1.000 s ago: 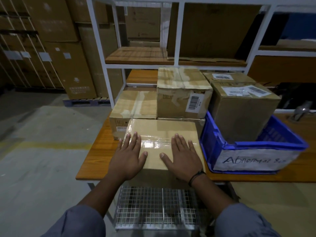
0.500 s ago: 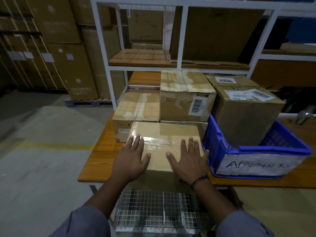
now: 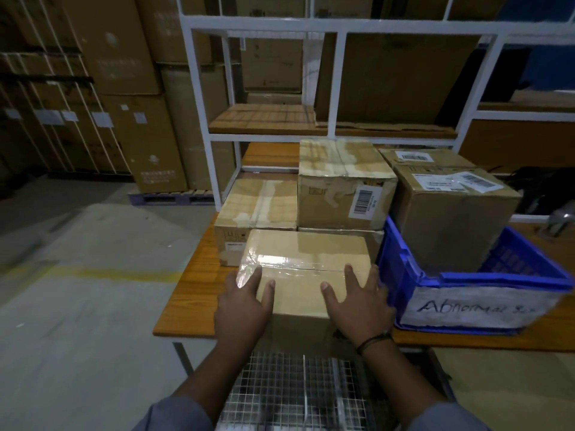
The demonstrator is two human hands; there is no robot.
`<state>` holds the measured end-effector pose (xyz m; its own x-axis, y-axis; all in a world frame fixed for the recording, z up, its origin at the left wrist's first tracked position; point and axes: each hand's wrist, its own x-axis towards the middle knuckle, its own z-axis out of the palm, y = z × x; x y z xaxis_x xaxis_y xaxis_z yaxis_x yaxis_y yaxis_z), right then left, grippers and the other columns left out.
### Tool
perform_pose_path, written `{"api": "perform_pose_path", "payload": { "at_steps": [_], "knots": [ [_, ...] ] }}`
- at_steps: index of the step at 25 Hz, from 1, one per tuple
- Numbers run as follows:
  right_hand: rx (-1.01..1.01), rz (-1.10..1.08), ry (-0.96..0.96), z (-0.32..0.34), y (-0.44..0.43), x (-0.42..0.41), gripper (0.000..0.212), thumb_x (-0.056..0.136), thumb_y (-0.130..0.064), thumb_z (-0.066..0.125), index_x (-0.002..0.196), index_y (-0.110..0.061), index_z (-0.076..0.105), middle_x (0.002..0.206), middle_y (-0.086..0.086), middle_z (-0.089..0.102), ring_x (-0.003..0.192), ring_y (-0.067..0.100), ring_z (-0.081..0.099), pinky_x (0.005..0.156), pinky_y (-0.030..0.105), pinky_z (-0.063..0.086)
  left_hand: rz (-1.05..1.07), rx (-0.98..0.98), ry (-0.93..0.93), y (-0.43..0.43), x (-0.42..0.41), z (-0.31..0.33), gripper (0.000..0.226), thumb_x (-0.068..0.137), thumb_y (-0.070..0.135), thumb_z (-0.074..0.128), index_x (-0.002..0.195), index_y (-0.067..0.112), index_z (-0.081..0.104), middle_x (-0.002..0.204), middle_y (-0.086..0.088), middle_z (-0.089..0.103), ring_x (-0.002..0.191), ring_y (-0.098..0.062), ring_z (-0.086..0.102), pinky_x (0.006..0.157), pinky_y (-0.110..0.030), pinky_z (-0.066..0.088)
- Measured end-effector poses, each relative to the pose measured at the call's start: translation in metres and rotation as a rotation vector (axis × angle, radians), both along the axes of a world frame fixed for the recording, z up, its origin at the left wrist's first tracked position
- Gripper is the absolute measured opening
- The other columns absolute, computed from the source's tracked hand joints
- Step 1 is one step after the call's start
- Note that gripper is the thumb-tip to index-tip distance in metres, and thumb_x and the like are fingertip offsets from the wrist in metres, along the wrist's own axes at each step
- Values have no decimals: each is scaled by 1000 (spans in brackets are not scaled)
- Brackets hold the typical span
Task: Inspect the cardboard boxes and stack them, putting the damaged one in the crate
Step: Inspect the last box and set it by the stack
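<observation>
left hand (image 3: 245,303) and right hand (image 3: 357,303) have slid apart to the side edges of the taped box (image 3: 306,265) at the desk's (image 3: 186,293) front edge, fingers straight, spread, clasping nothing yet, likely readying a lift.

Both hands rested on the taped cardboard box (image 3: 306,265) at the wooden table's (image 3: 186,293) front edge: left hand (image 3: 242,303) at its left edge, right hand (image 3: 357,306) at its right, thumbs on top. Just beside it stood a blue crate (image 3: 497,276) holding a labelled box (image 3: 451,225).
</observation>
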<state>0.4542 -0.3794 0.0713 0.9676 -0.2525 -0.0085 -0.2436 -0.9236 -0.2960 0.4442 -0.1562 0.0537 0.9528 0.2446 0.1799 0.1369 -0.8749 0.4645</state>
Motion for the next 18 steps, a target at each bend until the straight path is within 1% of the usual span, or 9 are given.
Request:
{"api": "perform_pose_path", "payload": {
  "at_steps": [3, 6, 8, 10, 12, 13, 15, 17, 18],
  "knots": [
    [77, -21, 81, 0, -6, -5, 88, 89, -87, 24, 163, -44, 6, 165, 23, 10, 142, 49, 36, 108, 56, 41, -47, -4, 37, 9, -1, 8, 60, 100, 68, 38, 154, 44, 40, 138, -11, 51, 114, -33, 62, 79, -37, 51],
    [162, 13, 77, 7, -22, -9, 87, 89, -85, 27, 160, -36, 23, 159, 25, 24, 133, 47, 49, 105, 53, 47, -48, -18, -57, 13, -11, 25, 54, 101, 57, 48, 142, 24, 59, 116, -9, 67, 100, -24, 66, 68, -30, 42],
    [240, 17, -129, 26, -32, -8, 73, 92, -77, 37, 149, -31, 41, 148, 19, 38, 121, 42, 58, 99, 50, 51, -15, -112, -254, 14, -16, 48, 45, 101, 48, 57, 128, 14, 68, 110, -9, 73, 97, -26, 68, 68, -28, 40],
    [288, 8, -400, 47, -40, 1, 57, 97, -58, 52, 144, -26, 51, 148, 15, 42, 124, 40, 56, 100, 51, 49, -3, -190, -472, 14, -14, 74, 37, 99, 42, 63, 125, 16, 69, 117, -8, 72, 104, -28, 67, 73, -26, 42],
    [243, 56, -567, 60, -35, 7, 49, 98, -45, 58, 140, -20, 55, 153, 13, 40, 131, 40, 49, 106, 57, 42, -54, -230, -559, 10, -6, 90, 36, 98, 37, 65, 129, 19, 67, 142, -9, 60, 125, -27, 58, 89, -25, 41],
    [204, 89, -586, 61, -29, 9, 50, 98, -44, 55, 141, -19, 55, 156, 13, 38, 136, 40, 45, 109, 59, 38, -90, -232, -501, 5, -2, 90, 43, 98, 39, 65, 137, 21, 63, 156, -10, 47, 138, -29, 47, 99, -28, 39],
    [45, 125, -515, 55, -11, 11, 61, 100, -48, 43, 154, -20, 41, 166, 14, 25, 148, 42, 28, 113, 63, 30, -125, -36, -282, -5, 9, 78, 65, 101, 55, 51, 158, 27, 38, 172, -10, 15, 155, -38, 14, 121, -45, 23],
    [-111, 122, -434, 46, 3, 13, 70, 103, -52, 30, 164, -19, 20, 172, 13, 10, 156, 45, 8, 119, 64, 19, -124, 233, -205, -11, 21, 59, 78, 101, 67, 24, 166, 27, 5, 172, -10, -11, 156, -43, -13, 126, -57, 1],
    [-136, 127, -407, 46, 9, 14, 74, 102, -56, 24, 165, -17, 14, 173, 14, 5, 157, 44, 2, 123, 63, 12, -123, 281, -210, -12, 26, 54, 79, 100, 67, 15, 166, 26, -2, 171, -11, -16, 155, -41, -19, 126, -58, -5]
  ]
}}
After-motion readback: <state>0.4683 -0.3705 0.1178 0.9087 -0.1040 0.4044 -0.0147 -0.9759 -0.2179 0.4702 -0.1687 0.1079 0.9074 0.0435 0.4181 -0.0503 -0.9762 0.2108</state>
